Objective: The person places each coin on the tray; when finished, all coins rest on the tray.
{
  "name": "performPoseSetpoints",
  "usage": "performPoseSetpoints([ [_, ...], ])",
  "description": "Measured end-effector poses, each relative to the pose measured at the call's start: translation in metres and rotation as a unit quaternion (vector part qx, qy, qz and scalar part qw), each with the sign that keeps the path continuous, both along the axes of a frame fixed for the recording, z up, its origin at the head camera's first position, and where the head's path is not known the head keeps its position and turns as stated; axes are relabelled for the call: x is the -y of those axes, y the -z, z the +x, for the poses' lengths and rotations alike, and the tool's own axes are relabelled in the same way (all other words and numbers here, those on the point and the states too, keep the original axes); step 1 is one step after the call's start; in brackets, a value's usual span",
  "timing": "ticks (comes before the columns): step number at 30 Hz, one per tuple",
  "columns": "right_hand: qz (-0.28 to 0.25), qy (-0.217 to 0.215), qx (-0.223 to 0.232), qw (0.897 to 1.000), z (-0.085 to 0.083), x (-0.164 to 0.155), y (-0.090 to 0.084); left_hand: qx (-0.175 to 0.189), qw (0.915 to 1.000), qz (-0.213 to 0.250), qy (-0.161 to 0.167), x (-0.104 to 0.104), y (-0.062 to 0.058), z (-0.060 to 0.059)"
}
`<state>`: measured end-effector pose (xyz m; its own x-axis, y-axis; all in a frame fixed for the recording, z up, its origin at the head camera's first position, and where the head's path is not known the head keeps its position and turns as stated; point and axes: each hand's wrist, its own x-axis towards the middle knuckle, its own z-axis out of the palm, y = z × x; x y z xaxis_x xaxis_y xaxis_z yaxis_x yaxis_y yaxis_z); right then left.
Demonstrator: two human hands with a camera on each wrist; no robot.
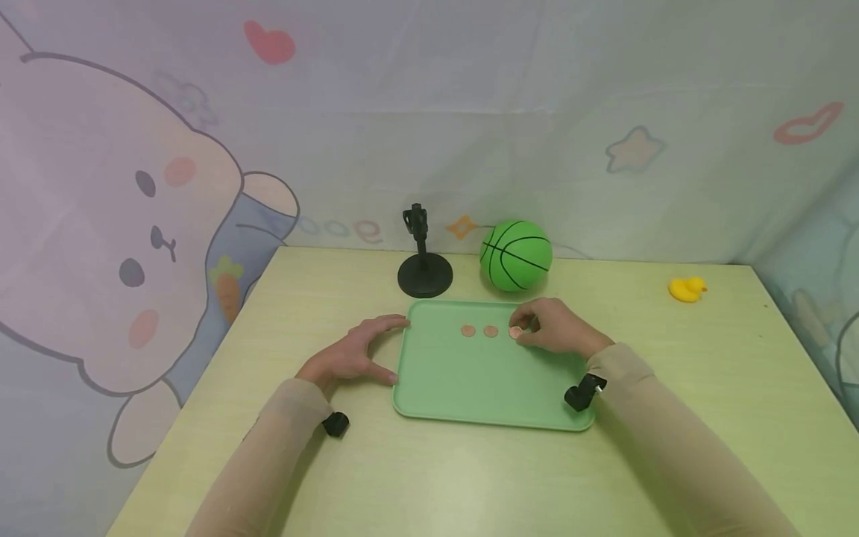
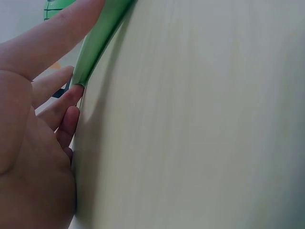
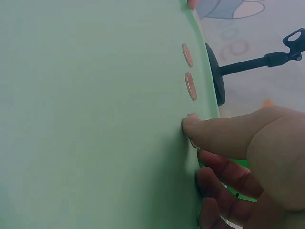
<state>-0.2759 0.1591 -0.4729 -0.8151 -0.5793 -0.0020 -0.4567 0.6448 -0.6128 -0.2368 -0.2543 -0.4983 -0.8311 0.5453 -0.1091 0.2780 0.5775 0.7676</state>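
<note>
Three copper-coloured coins form a row on the green tray: a left coin, a middle coin and a right coin. My right hand pinches the right coin between thumb and fingers; in the right wrist view the thumb hides most of it. At the tray's left side my left hand is spread, its fingers and thumb touching the rim and holding no coin.
Behind the tray stand a black stand with a round base and a green ball with black lines. A yellow toy duck sits far right on the pale wooden table. A printed cloth hangs behind the table.
</note>
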Motion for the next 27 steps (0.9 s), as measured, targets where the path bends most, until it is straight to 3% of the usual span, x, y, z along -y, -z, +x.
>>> performPoseSetpoints([
  [27, 0.015, 0.022, -0.011, 1.000, -0.0012, 0.0018, 0.0016, 0.002, 1.0000, 0.001, 0.001, -0.0003, -0.0009, 0.0015],
])
